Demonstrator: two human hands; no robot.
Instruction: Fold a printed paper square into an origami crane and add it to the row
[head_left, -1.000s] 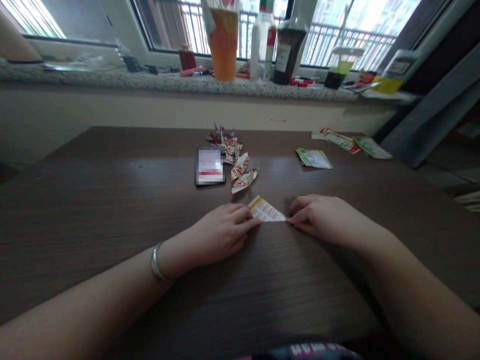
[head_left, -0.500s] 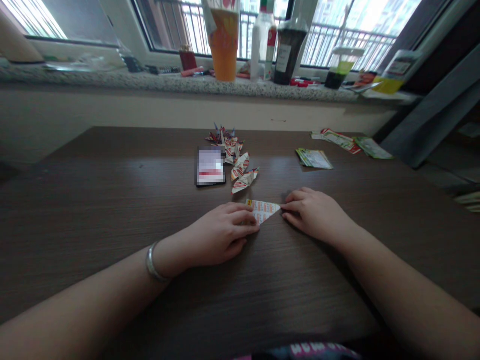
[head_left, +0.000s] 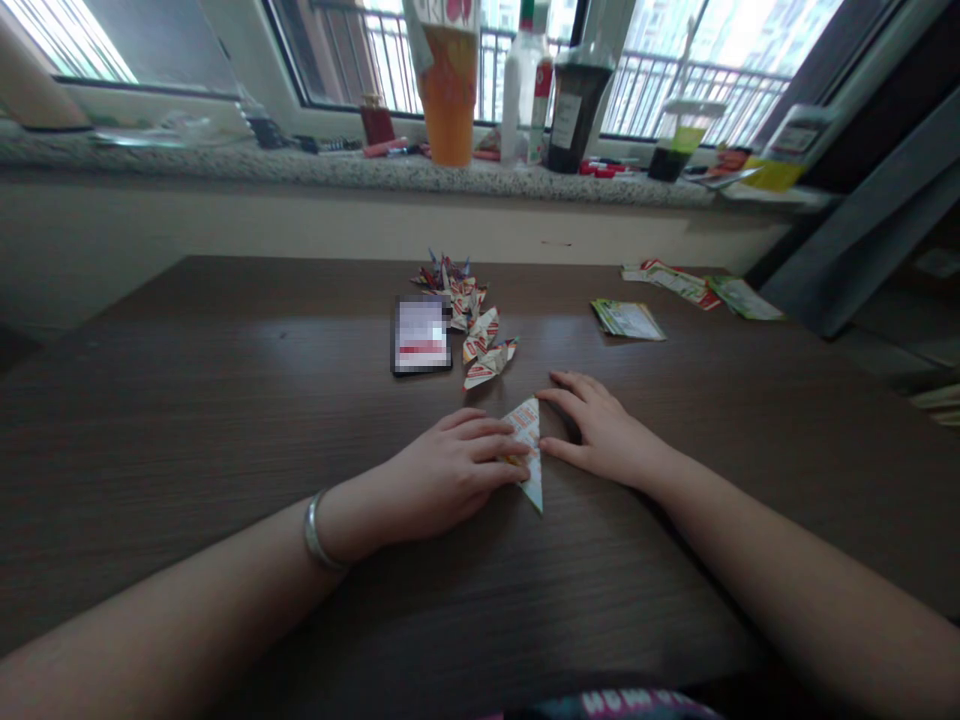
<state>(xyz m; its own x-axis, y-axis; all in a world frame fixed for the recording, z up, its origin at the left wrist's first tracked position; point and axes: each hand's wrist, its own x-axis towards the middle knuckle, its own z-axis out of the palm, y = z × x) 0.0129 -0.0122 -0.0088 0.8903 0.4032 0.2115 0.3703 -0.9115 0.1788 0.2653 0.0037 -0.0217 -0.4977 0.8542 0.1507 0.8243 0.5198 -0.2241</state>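
Observation:
A printed paper folded into a triangle (head_left: 534,470) lies on the dark wooden table, one point toward me and its straight edge to the right. My left hand (head_left: 450,468), with a silver bangle at the wrist, rests its outstretched fingers on the paper's left part and hides some of it. On the other side my right hand (head_left: 600,425) is open, thumb and index finger apart, their tips at the paper's right edge. Beyond the paper sit several folded paper pieces (head_left: 491,364) in a row leading away from me.
A phone (head_left: 421,335) with a blurred screen lies left of the folded pieces. Farther right are a stack of paper slips (head_left: 628,319) and several loose slips (head_left: 679,282). Bottles and cups, among them a tall orange drink (head_left: 450,100), line the stone windowsill (head_left: 315,168).
The paper triangle has turned, so the point that faced right is no longer there and one now faces me. My right hand has shifted left and its fingers have spread.

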